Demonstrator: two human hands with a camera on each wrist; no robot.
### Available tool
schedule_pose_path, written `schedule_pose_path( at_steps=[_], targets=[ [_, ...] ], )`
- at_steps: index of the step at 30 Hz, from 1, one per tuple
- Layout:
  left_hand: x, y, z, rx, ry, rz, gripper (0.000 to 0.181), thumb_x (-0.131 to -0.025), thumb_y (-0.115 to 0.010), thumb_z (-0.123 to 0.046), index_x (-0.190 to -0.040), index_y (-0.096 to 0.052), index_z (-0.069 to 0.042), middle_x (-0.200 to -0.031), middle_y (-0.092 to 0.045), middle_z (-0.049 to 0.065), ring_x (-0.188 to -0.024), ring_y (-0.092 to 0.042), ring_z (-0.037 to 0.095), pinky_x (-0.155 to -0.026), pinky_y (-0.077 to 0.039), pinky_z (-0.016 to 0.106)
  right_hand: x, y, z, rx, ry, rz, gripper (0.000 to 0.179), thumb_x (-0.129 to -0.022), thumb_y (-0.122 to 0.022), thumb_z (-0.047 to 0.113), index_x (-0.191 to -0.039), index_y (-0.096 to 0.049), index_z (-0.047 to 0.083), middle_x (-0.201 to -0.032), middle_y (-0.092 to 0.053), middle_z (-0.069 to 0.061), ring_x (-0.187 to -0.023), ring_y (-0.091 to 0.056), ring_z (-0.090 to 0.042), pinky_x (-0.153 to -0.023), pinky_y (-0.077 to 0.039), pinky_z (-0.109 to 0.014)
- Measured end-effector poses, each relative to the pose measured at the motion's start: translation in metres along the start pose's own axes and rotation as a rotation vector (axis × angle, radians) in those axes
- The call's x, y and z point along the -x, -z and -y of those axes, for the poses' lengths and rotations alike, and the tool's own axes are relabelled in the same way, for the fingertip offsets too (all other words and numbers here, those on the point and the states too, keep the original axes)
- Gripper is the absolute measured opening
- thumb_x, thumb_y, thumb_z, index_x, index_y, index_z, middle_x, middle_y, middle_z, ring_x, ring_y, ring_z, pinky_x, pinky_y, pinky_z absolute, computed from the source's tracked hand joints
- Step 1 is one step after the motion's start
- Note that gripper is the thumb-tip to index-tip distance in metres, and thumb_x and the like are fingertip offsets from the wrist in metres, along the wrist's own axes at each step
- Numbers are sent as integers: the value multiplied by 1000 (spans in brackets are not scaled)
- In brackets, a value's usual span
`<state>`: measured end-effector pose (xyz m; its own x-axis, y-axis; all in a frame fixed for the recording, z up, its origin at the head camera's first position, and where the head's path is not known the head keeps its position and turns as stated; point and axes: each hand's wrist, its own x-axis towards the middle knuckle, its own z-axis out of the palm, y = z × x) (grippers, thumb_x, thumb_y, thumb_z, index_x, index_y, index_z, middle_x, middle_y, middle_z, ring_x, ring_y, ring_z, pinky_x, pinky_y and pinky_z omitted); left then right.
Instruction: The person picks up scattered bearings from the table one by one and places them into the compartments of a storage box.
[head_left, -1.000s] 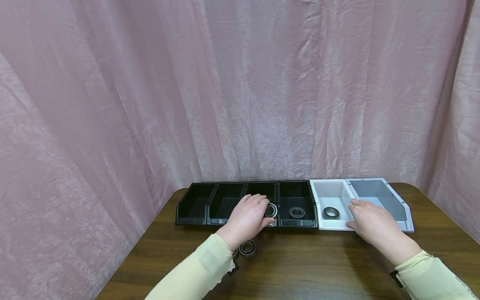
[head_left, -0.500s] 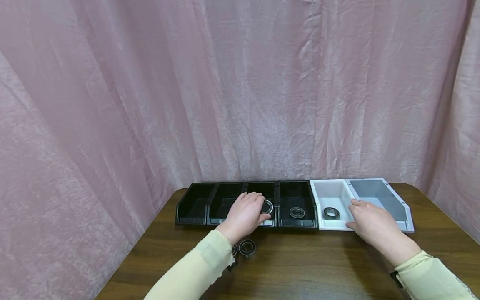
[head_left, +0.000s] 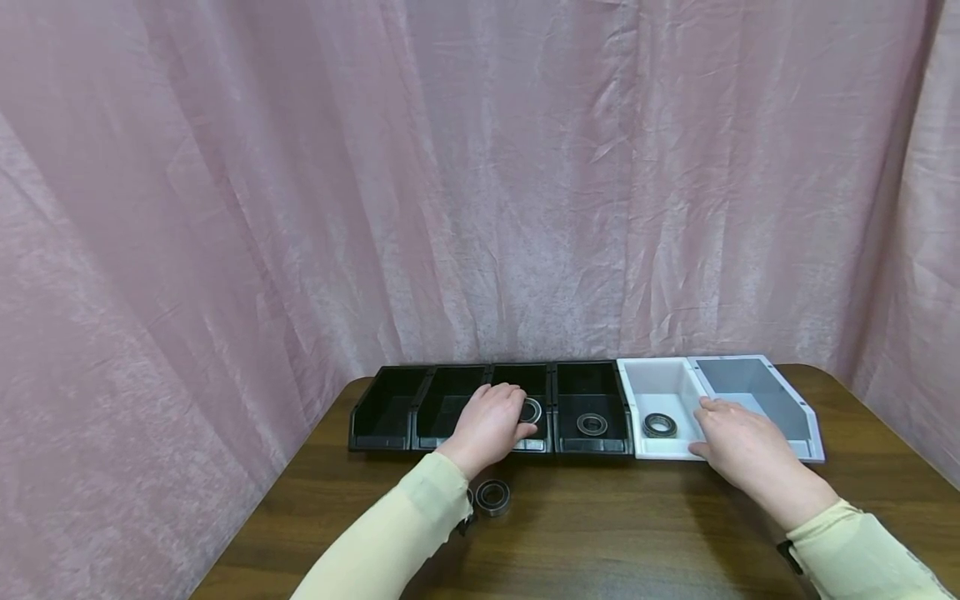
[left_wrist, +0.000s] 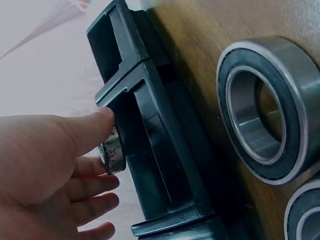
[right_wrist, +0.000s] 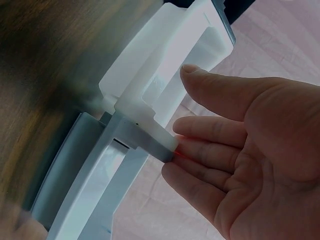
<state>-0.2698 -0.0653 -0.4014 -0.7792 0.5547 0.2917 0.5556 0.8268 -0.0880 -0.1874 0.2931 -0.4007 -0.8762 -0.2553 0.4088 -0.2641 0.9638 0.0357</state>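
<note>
Table [head_left: 600, 533]: wood-grained, bearing the bins.
White bin [head_left: 660, 383], gray bin [head_left: 787, 396]: side by side.
Black bin [head_left: 522, 379]: third from left.
Right hand [head_left: 742, 437]: unclenched, fingers extended, fingertips touching the rim between white and gray.
Left hand [head_left: 486, 425]: pinching a ring [left_wrist: 114, 154] between thumb and forefinger.
Ring: at the black bin's mouth, tilted, shiny metal.

Wooden table [head_left: 615, 525] with bins [head_left: 588, 387], bearings [head_left: 492, 512]
</note>
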Motion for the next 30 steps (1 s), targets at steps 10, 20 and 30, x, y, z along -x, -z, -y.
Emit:
schedule_pose_path(
  at_steps=[10,20,30],
  targets=[
    [-8,-8,3,13,26,21,51,-103,-79,-46,-136,-71,-7,-140,-73,8,-134,-66,26,-122,-45,54,0,-1,0,6,0,9,40,-79,-97,18,-96,-70,-6,-122,-73,-34,-113,-71,-52,-93,-58,-64],
    [-12,-17,5,17,60,58,48,-103,-80,-44,-133,-72,-8,-138,-73,7,-133,-66,25,-122,-44,54,-1,-3,0,13,2,3,40,-79,-98,19,-94,-69,-4,-122,-73,-34,-114,-72,-51,-94,-58,-63],
    [-16,-22,5,5,77,78,48,-103,-80,-45,-133,-73,-8,-138,-74,6,-133,-66,25,-124,-43,53,1,-3,0,11,6,-2,40,-79,-98,19,-95,-70,-5,-122,-73,-34,-113,-72,-51,-94,-58,-63]
  ],
)
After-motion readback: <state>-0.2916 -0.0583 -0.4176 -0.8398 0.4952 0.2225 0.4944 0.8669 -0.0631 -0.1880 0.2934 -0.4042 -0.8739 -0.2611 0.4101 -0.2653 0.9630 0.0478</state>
